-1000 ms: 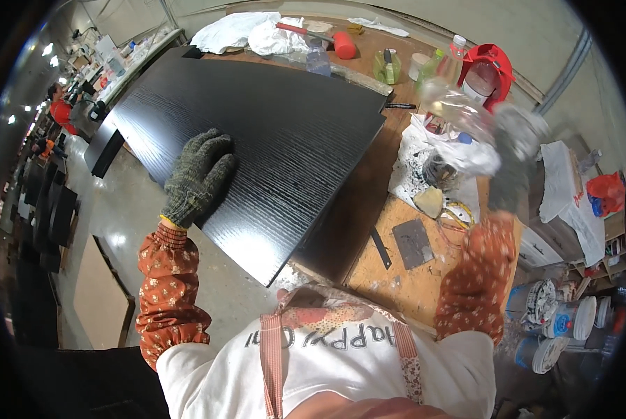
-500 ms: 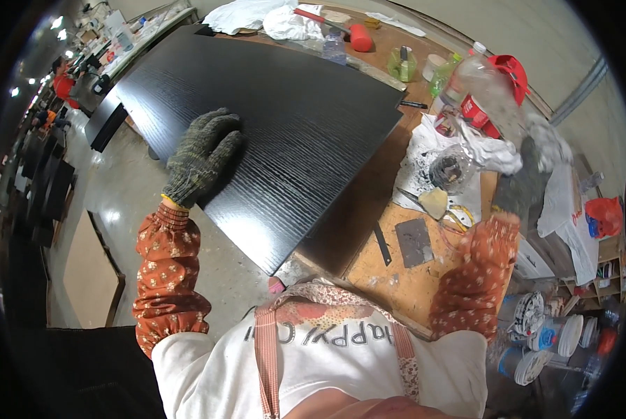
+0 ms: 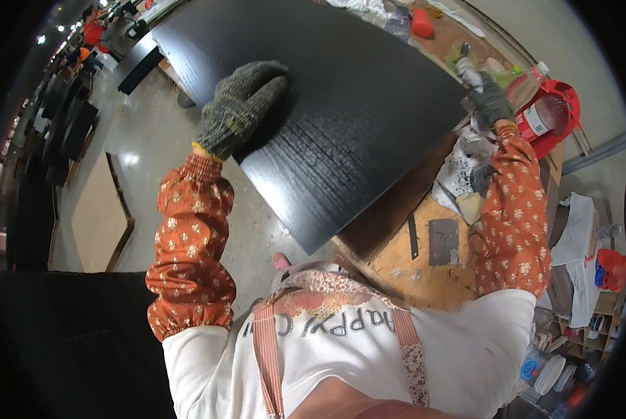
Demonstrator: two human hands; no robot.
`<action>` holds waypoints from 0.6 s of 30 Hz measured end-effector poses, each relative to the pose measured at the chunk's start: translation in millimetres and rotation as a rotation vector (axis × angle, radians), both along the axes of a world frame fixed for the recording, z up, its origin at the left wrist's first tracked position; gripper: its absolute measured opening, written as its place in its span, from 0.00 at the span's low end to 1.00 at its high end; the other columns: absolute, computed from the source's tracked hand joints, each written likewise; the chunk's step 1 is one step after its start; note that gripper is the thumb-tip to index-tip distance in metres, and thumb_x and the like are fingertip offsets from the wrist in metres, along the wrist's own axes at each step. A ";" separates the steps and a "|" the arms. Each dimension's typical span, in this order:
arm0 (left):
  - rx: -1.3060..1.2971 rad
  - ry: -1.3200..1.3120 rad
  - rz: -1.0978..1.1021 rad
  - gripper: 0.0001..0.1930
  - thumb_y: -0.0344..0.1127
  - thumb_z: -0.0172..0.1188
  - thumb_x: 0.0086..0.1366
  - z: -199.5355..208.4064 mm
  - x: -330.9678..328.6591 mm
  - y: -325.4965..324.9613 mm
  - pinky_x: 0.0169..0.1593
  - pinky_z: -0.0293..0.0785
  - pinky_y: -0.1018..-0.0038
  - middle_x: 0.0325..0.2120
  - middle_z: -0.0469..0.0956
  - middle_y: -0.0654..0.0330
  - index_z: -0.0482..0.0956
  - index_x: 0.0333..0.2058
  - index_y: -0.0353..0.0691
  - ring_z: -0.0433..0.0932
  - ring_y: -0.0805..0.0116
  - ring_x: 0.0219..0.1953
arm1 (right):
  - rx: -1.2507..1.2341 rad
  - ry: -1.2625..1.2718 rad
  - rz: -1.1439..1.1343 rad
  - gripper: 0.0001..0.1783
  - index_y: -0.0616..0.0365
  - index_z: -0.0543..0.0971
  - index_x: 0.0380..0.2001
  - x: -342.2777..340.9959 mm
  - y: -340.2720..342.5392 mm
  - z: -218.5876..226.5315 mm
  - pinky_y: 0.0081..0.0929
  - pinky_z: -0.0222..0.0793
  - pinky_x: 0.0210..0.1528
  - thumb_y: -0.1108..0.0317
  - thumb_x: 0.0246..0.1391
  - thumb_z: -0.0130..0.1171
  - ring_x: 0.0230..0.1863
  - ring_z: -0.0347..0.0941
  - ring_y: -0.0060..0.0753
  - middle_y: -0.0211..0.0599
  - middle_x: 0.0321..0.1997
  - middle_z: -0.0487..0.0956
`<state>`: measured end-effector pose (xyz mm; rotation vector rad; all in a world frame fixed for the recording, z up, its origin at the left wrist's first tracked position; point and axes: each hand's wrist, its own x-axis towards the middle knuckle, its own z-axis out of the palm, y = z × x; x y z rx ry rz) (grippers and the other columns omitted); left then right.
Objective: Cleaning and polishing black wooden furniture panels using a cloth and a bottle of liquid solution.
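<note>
My left hand (image 3: 243, 108), in a grey-green knit glove, lies on the black wood-grain panel (image 3: 341, 119), fingers stretched out. My right hand (image 3: 493, 99), in a dark glove, reaches past the panel's right edge. Its closed fingers grip a small wad of white cloth (image 3: 469, 74). Just beyond it stands a green container (image 3: 455, 53) with a dark stick-like thing in it, partly hidden. Under my right forearm lies a black-stained white cloth (image 3: 460, 167), with a yellowish lump (image 3: 470, 207) at its near edge.
The panel rests on a wooden workbench (image 3: 390, 276) holding a black strip (image 3: 412, 236) and a grey sheet (image 3: 443, 242). A red basin (image 3: 571, 105) with a clear bottle (image 3: 547, 115) stands at right, a red mallet head (image 3: 422, 24) at the back. People (image 3: 93, 33) work far left.
My right hand has swung from the right side forward and left, to the green container, carrying the white wad. My left hand stays on the panel. The view has shifted.
</note>
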<state>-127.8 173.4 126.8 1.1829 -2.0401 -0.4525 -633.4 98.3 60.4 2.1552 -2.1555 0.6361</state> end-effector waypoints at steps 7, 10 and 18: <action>-0.185 -0.142 -0.100 0.16 0.42 0.57 0.63 -1.7 3.6 2.5 0.57 0.67 0.65 0.48 0.75 0.55 0.77 0.46 0.41 0.72 0.59 0.53 | -0.309 -0.164 -0.115 0.32 0.57 0.71 0.52 64.4 89.2 78.3 0.35 0.68 0.49 0.50 0.47 0.63 0.48 0.74 0.49 0.50 0.48 0.76; -0.184 -0.284 -0.100 0.18 0.47 0.55 0.63 -9.0 -10.6 2.5 0.61 0.62 0.62 0.53 0.71 0.54 0.77 0.47 0.44 0.66 0.56 0.58 | -0.401 -0.109 0.026 0.28 0.56 0.71 0.53 103.7 138.0 67.0 0.33 0.68 0.51 0.58 0.49 0.63 0.50 0.74 0.44 0.44 0.49 0.76; -0.298 -0.491 -0.067 0.22 0.52 0.47 0.66 -17.6 -23.1 13.7 0.61 0.59 0.60 0.55 0.68 0.56 0.71 0.53 0.46 0.64 0.57 0.59 | -0.333 -0.419 0.303 0.28 0.55 0.71 0.52 204.7 200.2 9.8 0.31 0.71 0.50 0.62 0.47 0.65 0.49 0.73 0.40 0.43 0.49 0.75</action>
